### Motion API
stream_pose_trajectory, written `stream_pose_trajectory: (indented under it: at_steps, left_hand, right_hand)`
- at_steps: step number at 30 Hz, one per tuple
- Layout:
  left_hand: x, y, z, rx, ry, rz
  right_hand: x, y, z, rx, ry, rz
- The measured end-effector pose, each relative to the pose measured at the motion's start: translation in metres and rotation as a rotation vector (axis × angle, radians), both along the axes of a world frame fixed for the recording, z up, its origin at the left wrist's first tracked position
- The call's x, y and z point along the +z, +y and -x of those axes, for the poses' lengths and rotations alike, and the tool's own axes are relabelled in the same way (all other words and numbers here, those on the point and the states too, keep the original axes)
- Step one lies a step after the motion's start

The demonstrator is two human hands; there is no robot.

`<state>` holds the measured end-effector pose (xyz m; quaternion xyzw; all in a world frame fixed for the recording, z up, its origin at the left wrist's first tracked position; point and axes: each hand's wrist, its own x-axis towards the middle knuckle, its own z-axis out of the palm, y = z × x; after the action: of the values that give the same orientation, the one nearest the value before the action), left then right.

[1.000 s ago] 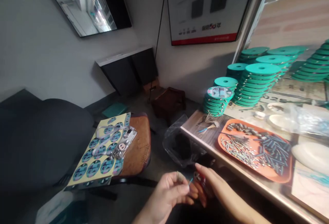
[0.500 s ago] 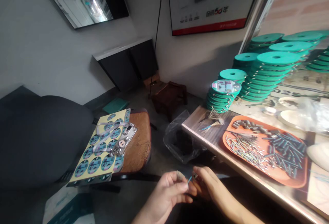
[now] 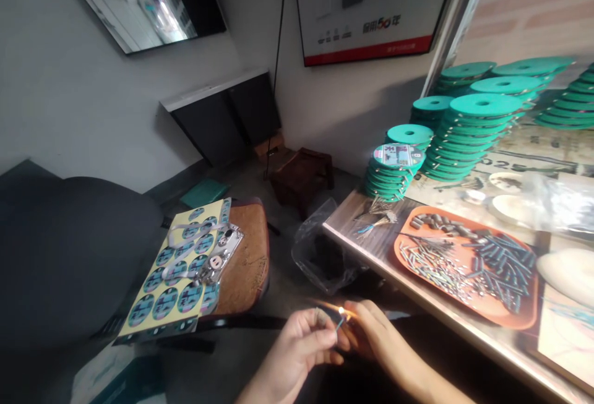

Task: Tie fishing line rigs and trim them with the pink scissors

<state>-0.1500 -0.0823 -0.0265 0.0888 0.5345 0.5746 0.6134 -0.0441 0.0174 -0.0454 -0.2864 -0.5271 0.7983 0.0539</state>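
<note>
My left hand (image 3: 304,345) pinches a thin blue strand (image 3: 340,323) between thumb and forefinger, its tip pointing up and right. Beside it, my right hand (image 3: 374,333) is closed around a lighter, most of which the fingers hide. A small bright flame (image 3: 342,311) burns at the tip of the blue strand, between the two hands. Both hands are held in the air, left of the table's front edge.
An orange tray (image 3: 464,314) with small metal and dark tube-like pieces lies on the wooden table (image 3: 346,221). Behind it stand stacks of green discs (image 3: 482,107). On the left, a brown chair seat (image 3: 250,249) bears sticker sheets (image 3: 153,286) and a silver patterned pouch (image 3: 225,252).
The lighter in my right hand now shows a flame at the blue strand's tip; half a second ago there was none. The view has shifted slightly, while both hands keep nearly the same pose.
</note>
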Motion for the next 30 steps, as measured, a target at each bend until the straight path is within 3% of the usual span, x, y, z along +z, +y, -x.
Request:
stream_pose_trajectory:
  at_steps: [10,14,17,19,20,23,25,27,30]
  left_hand:
    - [0.000,0.001,-0.001,0.006,-0.017,-0.015]
    - [-0.002,0.002,-0.002,0.043,-0.042,-0.041]
    - [-0.004,0.006,-0.003,0.048,-0.049,-0.100]
    - [-0.006,0.011,-0.005,0.026,-0.058,-0.142]
    - [-0.007,0.014,-0.006,0.011,-0.063,-0.157]
    - [-0.008,0.024,-0.015,-0.060,-0.085,-0.188]
    - [-0.009,0.031,-0.024,-0.107,-0.102,-0.191]
    - [-0.010,0.038,-0.032,-0.127,-0.121,-0.181]
    - [-0.010,0.048,-0.043,-0.157,-0.100,-0.168]
  right_hand:
    - [-0.006,-0.005,0.001,-0.061,-0.013,0.028]
    - [0.020,0.013,-0.014,-0.113,0.009,-0.082]
    - [0.059,0.061,-0.042,-0.244,-0.007,-0.346]
    - [0.080,0.103,-0.060,-0.324,-0.337,-1.063]
    - [0.086,0.124,-0.066,-0.254,-0.614,-1.337]
    - [0.090,0.174,-0.070,-0.211,-0.829,-1.465]
    - [0.088,0.186,-0.063,-0.185,-0.856,-1.497]
    - [0.090,0.177,-0.056,-0.183,-0.827,-1.569]
    - [0.096,0.125,-0.054,-0.193,-0.685,-1.720]
